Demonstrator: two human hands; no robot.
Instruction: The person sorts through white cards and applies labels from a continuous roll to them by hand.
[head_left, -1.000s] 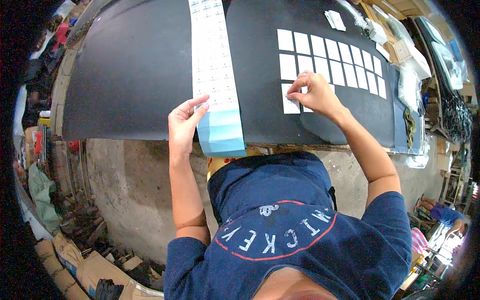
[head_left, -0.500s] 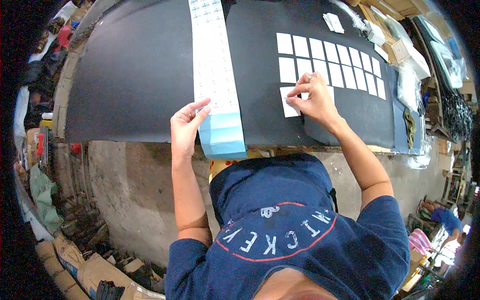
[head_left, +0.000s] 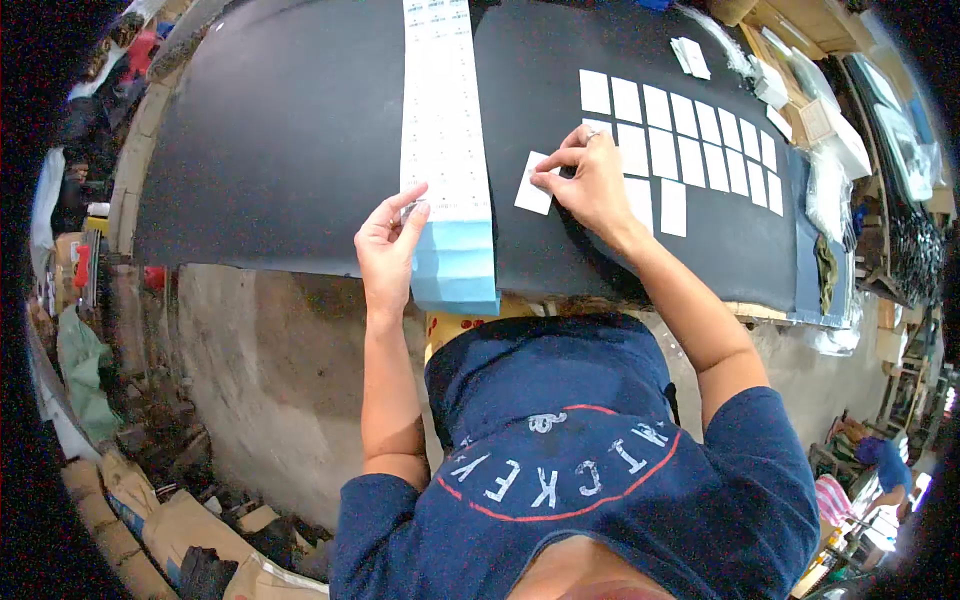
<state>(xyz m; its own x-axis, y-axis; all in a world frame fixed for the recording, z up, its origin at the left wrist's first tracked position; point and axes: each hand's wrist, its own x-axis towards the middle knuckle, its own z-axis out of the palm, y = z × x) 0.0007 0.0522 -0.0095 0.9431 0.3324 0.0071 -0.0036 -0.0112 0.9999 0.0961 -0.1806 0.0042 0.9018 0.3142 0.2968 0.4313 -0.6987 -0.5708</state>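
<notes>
A long strip of white labels (head_left: 440, 130) runs down the black tabletop, its bare blue backing (head_left: 455, 268) at the near end by the table edge. My left hand (head_left: 392, 240) pinches the strip's left edge where white meets blue, thumb and forefinger together. To the right, my right hand (head_left: 595, 185) has thumb and fingertips closed at a small white card (head_left: 533, 195), which lies tilted apart from the rows. Beyond and beside that hand, white cards (head_left: 662, 155) lie in rows, with two (head_left: 673, 208) in the nearest row. My right hand partly covers one card.
A small stack of white cards (head_left: 690, 58) lies at the back right. Boxes (head_left: 835, 135) and clear plastic bags (head_left: 828, 190) crowd the table's right end. Cardboard (head_left: 190, 540) lies on the floor at lower left. Another person (head_left: 890, 470) is far right.
My right hand has moved left, and the card at its fingertips is shifted left out of the nearest row and tilted. My left hand keeps its place on the strip; the view has shifted slightly.
</notes>
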